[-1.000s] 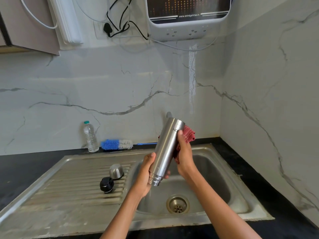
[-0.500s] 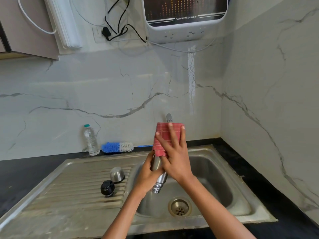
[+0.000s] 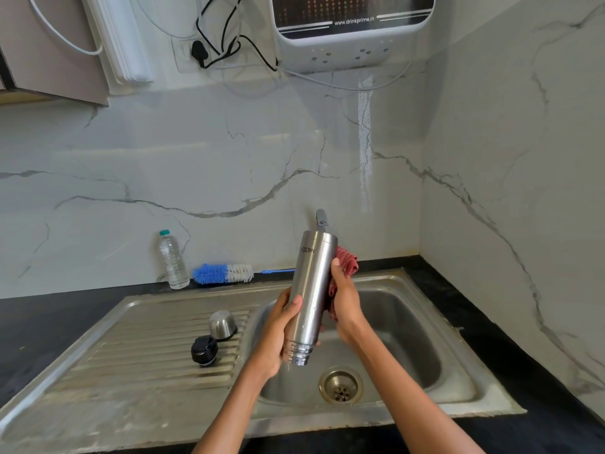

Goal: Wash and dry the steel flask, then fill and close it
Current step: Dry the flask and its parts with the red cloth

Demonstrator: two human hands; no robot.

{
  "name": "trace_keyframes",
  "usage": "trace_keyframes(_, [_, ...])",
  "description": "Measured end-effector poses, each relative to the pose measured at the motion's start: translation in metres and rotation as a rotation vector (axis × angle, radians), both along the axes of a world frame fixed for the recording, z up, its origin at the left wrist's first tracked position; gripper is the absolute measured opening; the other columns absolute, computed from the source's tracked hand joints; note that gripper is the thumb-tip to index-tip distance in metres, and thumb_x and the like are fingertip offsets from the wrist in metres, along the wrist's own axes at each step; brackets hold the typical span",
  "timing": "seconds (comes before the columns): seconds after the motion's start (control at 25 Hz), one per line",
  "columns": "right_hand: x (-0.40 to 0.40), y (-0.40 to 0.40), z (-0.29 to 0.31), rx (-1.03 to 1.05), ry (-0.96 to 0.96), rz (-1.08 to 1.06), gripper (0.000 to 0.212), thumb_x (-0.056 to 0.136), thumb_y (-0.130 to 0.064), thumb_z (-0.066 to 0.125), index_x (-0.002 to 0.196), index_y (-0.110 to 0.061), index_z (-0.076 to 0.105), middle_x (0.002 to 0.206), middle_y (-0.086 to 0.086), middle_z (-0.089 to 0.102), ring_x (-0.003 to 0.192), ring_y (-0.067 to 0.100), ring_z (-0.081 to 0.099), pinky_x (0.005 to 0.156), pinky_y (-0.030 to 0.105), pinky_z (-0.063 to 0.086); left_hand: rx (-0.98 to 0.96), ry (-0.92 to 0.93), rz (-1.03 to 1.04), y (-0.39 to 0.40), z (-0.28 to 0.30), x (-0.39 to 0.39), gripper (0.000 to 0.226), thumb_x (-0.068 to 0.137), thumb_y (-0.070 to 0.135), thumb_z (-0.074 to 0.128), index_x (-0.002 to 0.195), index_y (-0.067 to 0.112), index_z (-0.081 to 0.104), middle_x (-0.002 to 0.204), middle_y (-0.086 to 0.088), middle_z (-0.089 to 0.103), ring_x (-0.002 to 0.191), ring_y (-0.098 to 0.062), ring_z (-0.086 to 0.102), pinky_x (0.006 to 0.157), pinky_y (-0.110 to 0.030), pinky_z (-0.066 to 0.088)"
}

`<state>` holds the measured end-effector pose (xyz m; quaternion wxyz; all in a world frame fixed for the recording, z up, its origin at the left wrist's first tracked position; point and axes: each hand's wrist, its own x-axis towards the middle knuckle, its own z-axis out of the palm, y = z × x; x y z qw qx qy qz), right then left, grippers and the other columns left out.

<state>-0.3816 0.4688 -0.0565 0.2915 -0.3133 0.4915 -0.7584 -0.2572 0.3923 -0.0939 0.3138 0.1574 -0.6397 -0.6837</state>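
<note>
From the head camera, a steel flask (image 3: 311, 296) is held upside down over the sink (image 3: 425, 339), its threaded mouth pointing down toward the round drain (image 3: 341, 385) and its flat base tilted up and away. The body is a smooth brushed-metal cylinder with lettering near the base. The left hand (image 3: 278, 332) curls round the lower end of the flask near the threaded neck, thumb across the front. The right hand (image 3: 345, 306) presses a crumpled red cloth (image 3: 345, 262) against the right side of the flask, fingers curled round cloth and flask together.

The sink is dull stainless steel with a ribbed draining board on its left. On that board, left of the hands, stand a rounded steel cup (image 3: 222, 324) turned mouth down and, just nearer, a black plastic stopper (image 3: 204, 350). At the far edge, on the black countertop (image 3: 49, 322), a clear plastic bottle (image 3: 173, 260) with a green cap stands upright, and a blue-and-white bristle brush (image 3: 224, 273) lies just to its right. The wall behind is white marble-patterned with grey veins. A metal tap (image 3: 321, 217) shows just above the flask's base.
</note>
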Motion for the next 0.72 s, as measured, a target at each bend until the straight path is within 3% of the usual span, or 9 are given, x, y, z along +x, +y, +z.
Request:
trace_keyframes(0.04, [-0.001,-0.001,0.002,-0.011,-0.030,-0.020,0.046,0.104,-0.049,0.044,0.136,-0.018,0.058,0.112,0.006,0.076,0.103,0.020,0.073,0.090,0.036,0.057,-0.011,-0.026,-0.025,-0.003,0.002,0.001,0.057,0.092,0.046,0.064,0.143,0.025,0.052,0.126,-0.017,0.069,0.110,-0.035,0.069,0.094,-0.054,0.056])
trace_keyframes(0.12, [0.005,-0.006,0.005,-0.067,-0.003,-0.085,0.043,0.105,-0.044,0.047,0.142,-0.023,0.053,0.121,0.004,0.073,0.105,0.015,0.072,0.091,0.033,0.056,-0.046,-0.054,0.008,0.001,0.004,-0.003,0.058,0.097,0.050,0.058,0.150,0.029,0.046,0.133,-0.001,0.067,0.118,-0.016,0.067,0.097,-0.036,0.055])
trace_keyframes(0.24, [0.013,-0.012,-0.008,-0.175,0.182,-0.103,0.047,0.108,-0.037,0.044,0.153,-0.046,0.033,0.150,-0.012,0.050,0.133,0.007,0.054,0.112,0.037,0.044,-0.151,-0.098,0.140,0.013,0.005,-0.016,0.060,0.101,0.051,0.044,0.155,0.042,0.020,0.130,0.017,0.055,0.106,0.005,0.065,0.080,-0.016,0.055])
trace_keyframes(0.32, [0.014,-0.013,-0.013,-0.160,0.410,-0.074,0.053,0.109,-0.033,0.040,0.155,-0.054,0.023,0.164,-0.023,0.023,0.151,0.002,0.025,0.122,0.040,0.025,-0.193,-0.084,0.183,0.014,0.005,-0.016,0.071,0.090,0.052,0.057,0.151,0.040,0.022,0.128,0.009,0.061,0.105,-0.006,0.070,0.084,-0.026,0.059])
trace_keyframes(0.4, [0.012,-0.011,-0.010,-0.104,0.554,-0.042,0.056,0.108,-0.032,0.040,0.157,-0.051,0.020,0.167,-0.027,0.009,0.152,-0.005,0.012,0.123,0.036,0.019,-0.110,-0.021,0.177,0.006,0.003,-0.012,0.076,0.086,0.044,0.071,0.150,0.035,0.031,0.128,-0.004,0.067,0.112,-0.018,0.071,0.096,-0.044,0.058])
trace_keyframes(0.48, [0.012,-0.008,0.001,-0.072,0.459,0.011,0.054,0.108,-0.041,0.040,0.159,-0.040,0.024,0.165,-0.013,0.029,0.143,-0.008,0.035,0.114,0.022,0.035,-0.031,0.032,0.121,0.002,0.004,-0.006,0.070,0.091,0.039,0.073,0.150,0.033,0.038,0.133,-0.005,0.067,0.120,-0.025,0.067,0.104,-0.051,0.052])
trace_keyframes(0.56, [0.012,-0.005,0.010,-0.016,0.195,0.057,0.054,0.104,-0.052,0.040,0.151,-0.028,0.044,0.136,-0.001,0.065,0.117,0.003,0.065,0.097,0.023,0.052,-0.039,0.047,0.111,0.001,0.000,-0.005,0.066,0.089,0.037,0.067,0.150,0.031,0.042,0.135,-0.002,0.066,0.123,-0.023,0.064,0.105,-0.047,0.050])
trace_keyframes(0.64, [0.015,0.000,0.009,0.052,0.082,0.078,0.047,0.104,-0.053,0.039,0.136,-0.025,0.057,0.114,-0.002,0.075,0.103,0.009,0.072,0.089,0.026,0.056,-0.060,0.022,0.177,0.000,-0.004,-0.007,0.062,0.090,0.049,0.065,0.147,0.030,0.047,0.134,-0.002,0.067,0.122,-0.021,0.065,0.104,-0.046,0.051])
trace_keyframes(0.72, [0.023,0.003,-0.001,0.105,0.096,0.089,0.045,0.105,-0.052,0.038,0.135,-0.025,0.058,0.113,-0.002,0.076,0.102,0.009,0.073,0.088,0.025,0.056,-0.016,-0.018,0.268,-0.003,-0.005,-0.012,0.071,0.086,0.072,0.061,0.140,0.026,0.053,0.129,-0.009,0.068,0.115,-0.026,0.069,0.099,-0.053,0.054])
